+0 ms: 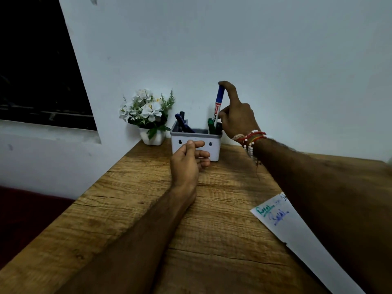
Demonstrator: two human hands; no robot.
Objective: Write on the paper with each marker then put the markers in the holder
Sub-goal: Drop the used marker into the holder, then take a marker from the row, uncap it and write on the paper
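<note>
Blue is the colour of the whiteboard marker that the right hand holds upright, 1 fingertip on its top and the thumb on its side. Its lower end dips into the right end of the white holder, next to 1 green marker. 2 dark markers lean in the left end. The left hand hangs in front of the holder, fingers curled loosely around nothing. 1 paper with green and blue writing lies on the wooden table, partly under the right arm. 1 pot of white flowers stands beside the holder.
</note>
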